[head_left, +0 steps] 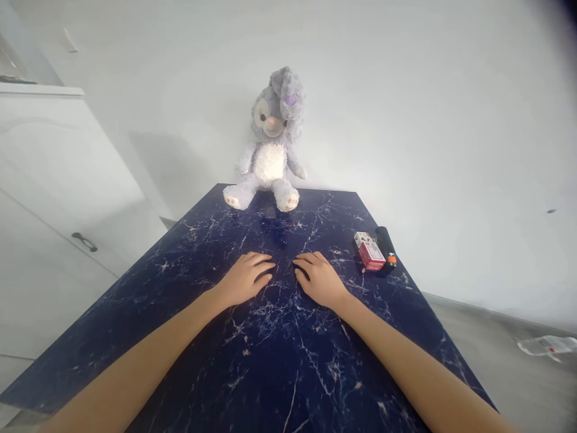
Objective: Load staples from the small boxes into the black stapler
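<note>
My left hand (247, 278) lies flat on the dark blue marbled table (270, 361), fingers apart and holding nothing. Opposite it, my right hand (321, 278) rests on the same surface with its fingers spread, also free of any object. A small gap separates the fingertips of the two hands. Beyond them a grey-lilac plush rabbit (270, 162) sits upright at the table's far edge, against the wall. To the right of my right hand is a red and white box (370, 252). Touching or close beside it lies a black cylinder (385, 243) with an orange part.
A white cabinet (58, 168) with a dark handle (84, 242) stands along the left side. The pale wall (428, 108) rises behind the table. On the floor at the far right lies a clear plastic item (547, 346), perhaps a bag or packaging.
</note>
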### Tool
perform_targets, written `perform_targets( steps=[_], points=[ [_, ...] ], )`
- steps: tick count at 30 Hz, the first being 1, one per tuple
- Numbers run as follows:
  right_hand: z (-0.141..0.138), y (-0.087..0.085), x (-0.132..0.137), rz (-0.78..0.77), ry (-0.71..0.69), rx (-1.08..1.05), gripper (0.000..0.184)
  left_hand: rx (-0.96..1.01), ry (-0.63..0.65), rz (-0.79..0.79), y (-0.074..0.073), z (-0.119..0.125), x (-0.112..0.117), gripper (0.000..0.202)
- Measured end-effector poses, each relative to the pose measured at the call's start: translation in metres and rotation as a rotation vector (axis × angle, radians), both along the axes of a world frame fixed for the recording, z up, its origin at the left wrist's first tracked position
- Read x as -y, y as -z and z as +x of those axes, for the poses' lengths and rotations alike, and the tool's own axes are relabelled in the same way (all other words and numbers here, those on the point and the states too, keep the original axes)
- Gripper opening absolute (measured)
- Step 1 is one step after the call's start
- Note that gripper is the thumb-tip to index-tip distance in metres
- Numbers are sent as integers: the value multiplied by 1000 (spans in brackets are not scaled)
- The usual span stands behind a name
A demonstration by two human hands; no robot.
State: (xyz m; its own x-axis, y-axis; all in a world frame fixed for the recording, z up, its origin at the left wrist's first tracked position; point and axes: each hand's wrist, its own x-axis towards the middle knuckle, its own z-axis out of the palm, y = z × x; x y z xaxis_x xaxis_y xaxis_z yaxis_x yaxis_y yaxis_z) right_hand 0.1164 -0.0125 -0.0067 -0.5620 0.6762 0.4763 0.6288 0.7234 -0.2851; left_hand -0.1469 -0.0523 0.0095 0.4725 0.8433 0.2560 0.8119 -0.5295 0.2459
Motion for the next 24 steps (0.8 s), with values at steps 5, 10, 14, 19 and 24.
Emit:
perform_targets(
  steps=[5,10,14,19,24],
  points=[
    [-1,0,1,-1,-6,-7,36,15,0,5,1,-1,1,40],
    [4,-7,8,132,198,-125,47,30,-3,-6,0,-2,1,39],
    [46,-20,8,286,500,-254,52,83,19,47,-2,-5,1,33],
    [137,-23,-19,46,970,-483,81,229,8,207,-1,-4,3,27],
    [173,-13,-39,-405,938,-324,60,126,69,191,-14,-10,4,28]
  ],
)
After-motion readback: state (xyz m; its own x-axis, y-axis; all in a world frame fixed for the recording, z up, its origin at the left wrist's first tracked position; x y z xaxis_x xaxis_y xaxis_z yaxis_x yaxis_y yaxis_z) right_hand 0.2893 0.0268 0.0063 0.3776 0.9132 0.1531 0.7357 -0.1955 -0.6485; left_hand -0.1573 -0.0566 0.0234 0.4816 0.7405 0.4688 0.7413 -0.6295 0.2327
